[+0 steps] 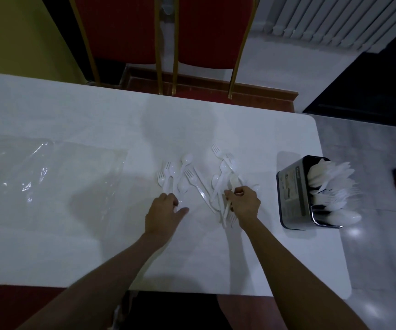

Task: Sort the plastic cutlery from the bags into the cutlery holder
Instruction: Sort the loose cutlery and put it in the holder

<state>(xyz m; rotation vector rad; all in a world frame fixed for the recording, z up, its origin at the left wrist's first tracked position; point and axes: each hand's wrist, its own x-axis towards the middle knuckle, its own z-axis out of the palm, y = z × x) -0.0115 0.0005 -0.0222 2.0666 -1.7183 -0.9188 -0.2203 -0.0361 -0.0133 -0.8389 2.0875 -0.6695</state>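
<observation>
Two bare hands reach into loose white plastic cutlery (192, 177) on a white table (73, 110).

A clear plastic bag (49, 172) lies flat at far left. The left hand (163, 213) curls its fingers at the near ends of some forks; whether it grips one is unclear. The scattered pieces lie mostly lengthwise, heads pointing away from the person. The right hand (244, 203) pinches a spoon (230, 194), bowl pointing away. Well right, a black cutlery holder (294, 194) stands packed with white cutlery, heads up.
</observation>
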